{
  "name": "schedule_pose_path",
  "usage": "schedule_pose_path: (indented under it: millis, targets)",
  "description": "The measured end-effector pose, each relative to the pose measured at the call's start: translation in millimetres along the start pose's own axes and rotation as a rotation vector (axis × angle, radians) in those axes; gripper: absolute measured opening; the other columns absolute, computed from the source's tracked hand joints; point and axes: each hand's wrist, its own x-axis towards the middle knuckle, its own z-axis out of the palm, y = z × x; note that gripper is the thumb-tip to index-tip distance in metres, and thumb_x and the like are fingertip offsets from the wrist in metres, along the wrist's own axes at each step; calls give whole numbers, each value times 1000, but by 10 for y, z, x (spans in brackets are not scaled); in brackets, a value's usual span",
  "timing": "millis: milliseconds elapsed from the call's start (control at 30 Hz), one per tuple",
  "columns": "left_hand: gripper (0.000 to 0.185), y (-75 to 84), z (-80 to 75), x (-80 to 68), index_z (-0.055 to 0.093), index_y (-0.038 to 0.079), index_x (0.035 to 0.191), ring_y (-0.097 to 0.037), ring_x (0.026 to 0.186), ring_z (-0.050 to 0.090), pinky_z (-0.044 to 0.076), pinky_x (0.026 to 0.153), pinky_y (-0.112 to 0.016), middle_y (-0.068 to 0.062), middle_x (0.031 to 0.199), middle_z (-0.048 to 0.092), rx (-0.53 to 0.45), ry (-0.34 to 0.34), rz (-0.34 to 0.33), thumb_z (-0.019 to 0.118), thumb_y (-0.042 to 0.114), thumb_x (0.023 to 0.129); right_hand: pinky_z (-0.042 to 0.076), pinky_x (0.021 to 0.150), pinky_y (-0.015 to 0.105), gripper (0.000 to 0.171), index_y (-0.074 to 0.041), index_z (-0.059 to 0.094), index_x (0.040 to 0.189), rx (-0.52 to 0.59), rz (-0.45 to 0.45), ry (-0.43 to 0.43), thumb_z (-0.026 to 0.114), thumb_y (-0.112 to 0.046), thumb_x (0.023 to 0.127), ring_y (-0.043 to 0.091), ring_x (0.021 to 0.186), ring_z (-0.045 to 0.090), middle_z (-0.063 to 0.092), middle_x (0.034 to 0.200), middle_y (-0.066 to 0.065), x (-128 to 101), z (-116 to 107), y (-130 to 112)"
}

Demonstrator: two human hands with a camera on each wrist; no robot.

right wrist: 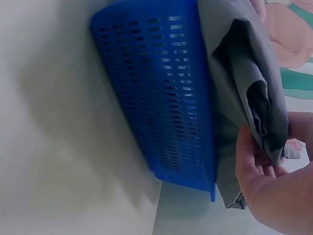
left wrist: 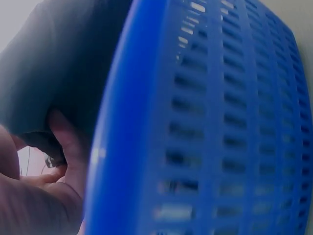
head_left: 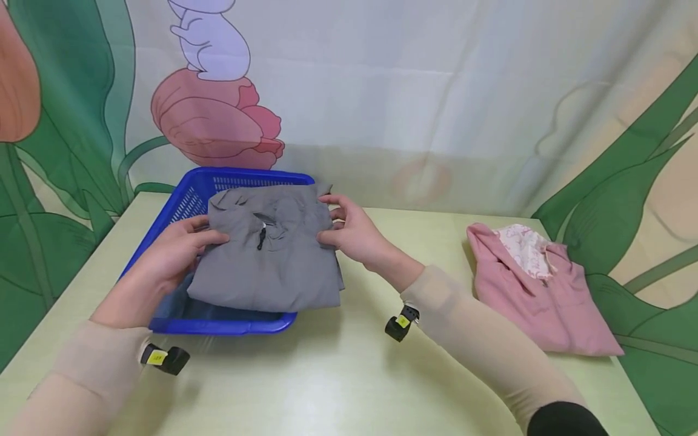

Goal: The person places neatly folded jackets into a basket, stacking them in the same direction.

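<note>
Sleeved forearms fill the foreground of the head view, each with a small black camera strapped at the wrist. Both reach forward over the pale green counter (head_left: 327, 375).

Left hand (head_left: 163, 260): grip closed on the left edge of the folded grey garment (head_left: 269, 254), thumb on top, fingers tucked beneath. The left wrist view confirms fingers (left wrist: 68, 142) curled under the cloth, just beside the basket wall.

Right hand (head_left: 354, 233): grip pinching the right edge of the same garment, thumb above, fingers below; the right wrist view shows the folded layers gathered against the palm.

Garment position: over the blue basket (head_left: 191, 200), level, with its right edge overhanging the rim towards the counter. A zip pull shows near its centre. Darker cloth lies in the basket beneath. Whether the garment rests on it or is held just above cannot be told.

Elsewhere: a pink garment (head_left: 537, 290) lies on the counter well apart to the right, untouched.

Assessment: to place the fold cleanly, both hands should stay level and shift left together so the overhanging edge clears the rim, then lower evenly. Fingers should slide out sideways from beneath rather than pull upward, or the layers are likely to spread.
</note>
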Motion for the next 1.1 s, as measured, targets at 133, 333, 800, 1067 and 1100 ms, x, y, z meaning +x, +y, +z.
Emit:
schedule_pose_path:
  millis: [133,333,800,1067,1100]
  targets:
    - [82,-17,-81,-2,14,-4,162,-2,79,55,52,70,-23,-15,142,47,80,25,30,62,24,102,50,70,27,67,-7,45,148,-50,-5,-10,67,10,88,19,80,57,58,114,14,56,78,49]
    - [71,-70,-211,33,27,-9,157,-3,88,62,55,74,-26,-13,133,57,141,14,75,62,23,103,51,72,27,67,-6,45,148,-210,-49,-12,69,6,86,20,85,57,57,115,13,134,200,56]
    - [70,-121,-398,85,26,-14,154,-37,114,52,49,94,-44,-32,135,47,330,100,44,57,26,105,49,94,31,62,3,45,148,-607,-246,-100,71,-11,93,27,111,59,57,126,19,203,306,130]
    - [63,-99,-389,65,32,-14,149,-53,124,45,44,97,-61,-42,141,40,447,129,105,53,28,107,48,96,35,48,0,55,140,-678,-228,-123,70,-14,96,30,113,60,56,135,17,110,124,215]
    - [63,-83,-363,61,32,-15,148,-56,127,42,41,99,-65,-44,141,38,495,134,126,54,27,106,47,97,35,47,0,56,139,-682,-231,-126,70,-14,96,30,113,60,56,134,17,94,97,242]
